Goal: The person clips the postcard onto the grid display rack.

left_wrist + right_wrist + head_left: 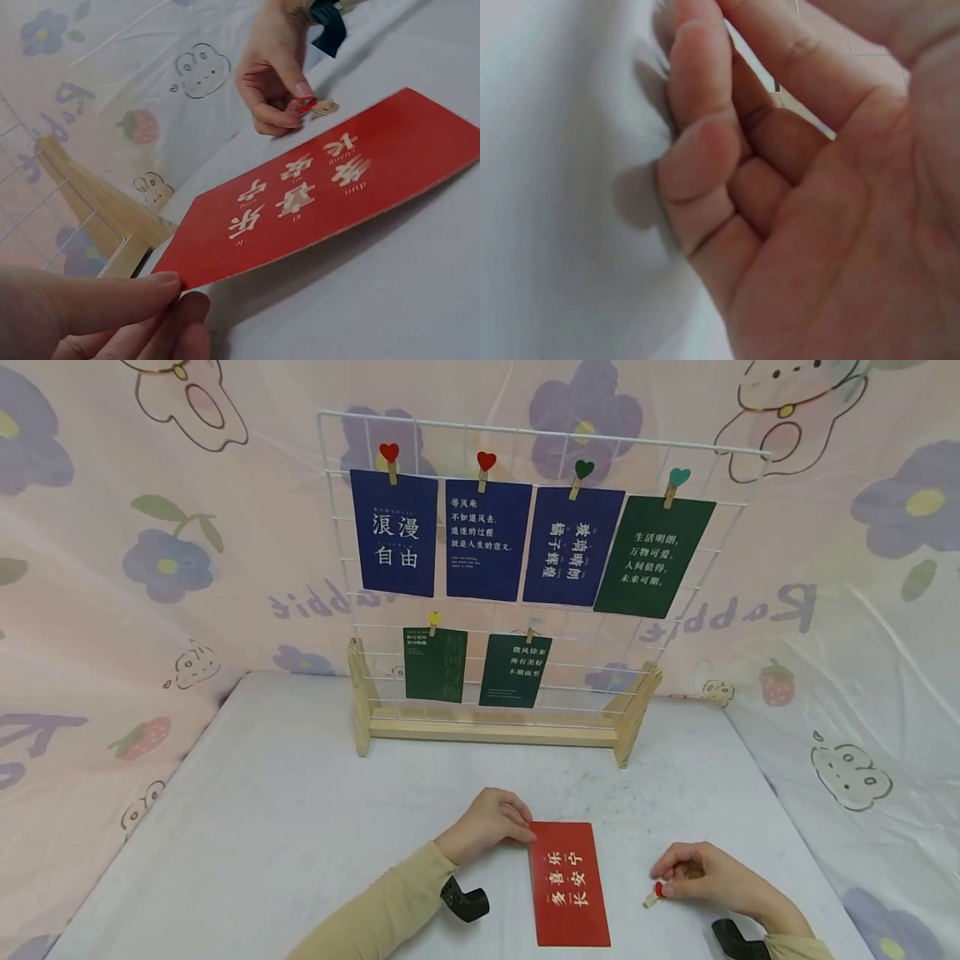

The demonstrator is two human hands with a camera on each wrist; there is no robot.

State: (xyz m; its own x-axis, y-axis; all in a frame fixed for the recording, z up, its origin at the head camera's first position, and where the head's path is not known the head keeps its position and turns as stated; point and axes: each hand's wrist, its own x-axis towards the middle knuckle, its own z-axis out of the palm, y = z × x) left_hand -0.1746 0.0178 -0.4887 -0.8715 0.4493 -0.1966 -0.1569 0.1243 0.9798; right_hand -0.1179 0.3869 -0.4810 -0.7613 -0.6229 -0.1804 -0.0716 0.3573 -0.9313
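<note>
A pale cloth printed with purple flowers, rabbits and strawberries (112, 610) drapes the back and both sides of the scene, and in front of it lies a white surface (285, 827). At the far end of that surface stands a white wire grid (540, 577) set upright in a light wooden base (491, 727). Six cards hang from the grid on small heart-topped clips: three dark blue cards (480, 539) and one dark green card (655, 557) in the upper row, and two smaller green cards (474, 668) in the lower row. Nearer the person, a red card with pale characters (567, 883) lies between the two hands; in the left wrist view its far part rests on the surface while its near corner is lifted off it. The left hand (489, 824), coming out of a tan sleeve (382, 910), pinches that lifted corner, and the fingers (120, 300) are closed on the card's edge. To the right of the card and apart from it, the right hand (708, 875) rests low on the surface with its fingers curled, the thumb and forefinger pinching a small wooden clip with a red heart (654, 894). The right wrist view shows only the curled fingers and palm close up, with the clip out of sight.
</note>
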